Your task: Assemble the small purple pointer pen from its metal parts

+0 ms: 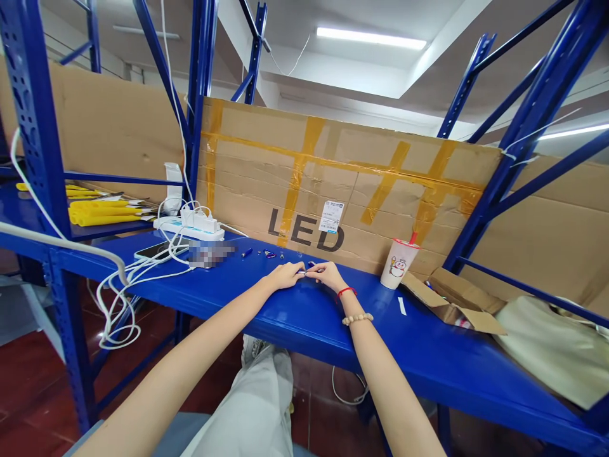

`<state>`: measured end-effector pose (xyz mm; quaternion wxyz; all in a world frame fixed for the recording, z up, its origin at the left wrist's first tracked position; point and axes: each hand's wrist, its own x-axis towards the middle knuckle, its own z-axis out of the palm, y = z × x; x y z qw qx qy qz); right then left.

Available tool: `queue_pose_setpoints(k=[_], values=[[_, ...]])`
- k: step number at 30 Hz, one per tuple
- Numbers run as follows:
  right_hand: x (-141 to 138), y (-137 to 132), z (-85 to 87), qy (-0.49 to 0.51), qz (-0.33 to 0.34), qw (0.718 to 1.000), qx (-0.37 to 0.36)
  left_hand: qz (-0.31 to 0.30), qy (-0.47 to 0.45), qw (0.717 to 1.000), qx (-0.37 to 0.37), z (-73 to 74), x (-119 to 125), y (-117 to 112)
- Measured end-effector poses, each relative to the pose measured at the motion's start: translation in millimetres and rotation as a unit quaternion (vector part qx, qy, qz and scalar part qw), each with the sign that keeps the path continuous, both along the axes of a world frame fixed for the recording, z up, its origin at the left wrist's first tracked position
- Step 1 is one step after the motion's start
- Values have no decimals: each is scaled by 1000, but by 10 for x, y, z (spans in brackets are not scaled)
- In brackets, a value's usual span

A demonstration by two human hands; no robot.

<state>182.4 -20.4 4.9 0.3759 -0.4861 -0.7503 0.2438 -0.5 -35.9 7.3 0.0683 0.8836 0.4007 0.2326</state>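
Note:
My left hand (287,275) and my right hand (327,274) meet fingertip to fingertip on the blue metal shelf (304,314), both pinched on a tiny part (304,271) too small to name. My right wrist wears a red string and a bead bracelet. Several small blue and silvery parts (269,254) lie in a row just beyond my hands, at the foot of a cardboard sheet (342,184) marked LED.
A paper cup with a straw (398,263) stands right of my hands, then an open cardboard box (457,301) and a beige bag (552,346). Left lie a white power strip (190,227), tangled white cables (128,285), a phone (153,250) and yellow-handled tools (98,212).

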Motion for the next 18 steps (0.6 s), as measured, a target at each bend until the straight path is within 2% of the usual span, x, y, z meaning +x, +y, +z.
queue_pose_setpoints(k=[8,18], values=[[1,14,-10,-27,-11,1000,9,11,5,1000,-8,31,0,-47],[-14,23,-9,-67,-29,997,-3,17,11,1000,-6,7,17,11]])
